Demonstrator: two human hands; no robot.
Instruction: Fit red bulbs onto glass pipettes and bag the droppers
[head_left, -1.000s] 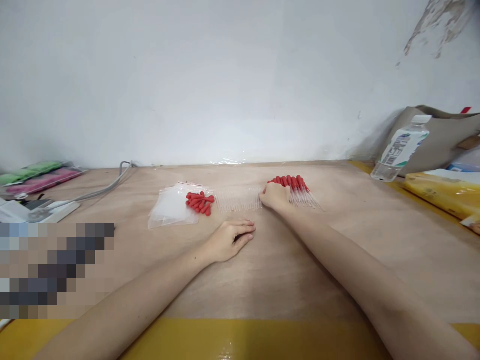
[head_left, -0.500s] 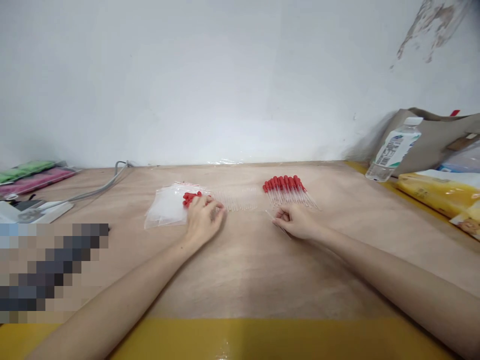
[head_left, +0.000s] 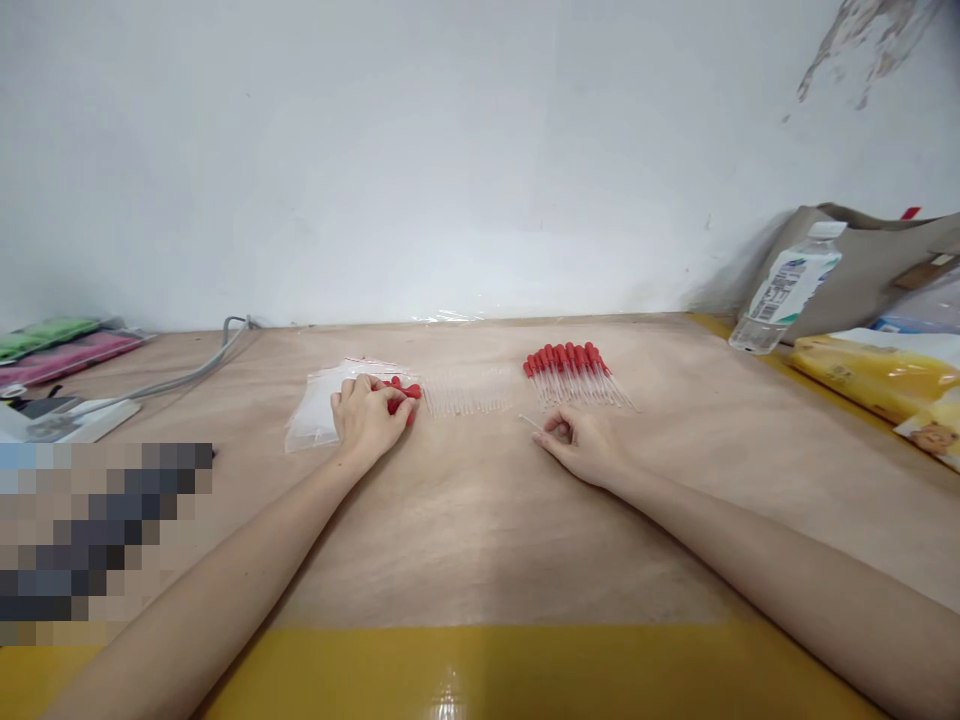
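Lying overlapped, clear bags (head_left: pixel 311 408) extend partly beneath the left hand (head_left: pixel 369 415), its fingers half-curled over red bulbs (head_left: pixel 409 391); whether it grips one cannot be told. A row of clear tubes (head_left: pixel 465 393) follows. The right hand (head_left: pixel 579 445) pinches a thin tube (head_left: pixel 529 421), fingers nearly closed, just nearer than red-topped tubes (head_left: pixel 570 374).
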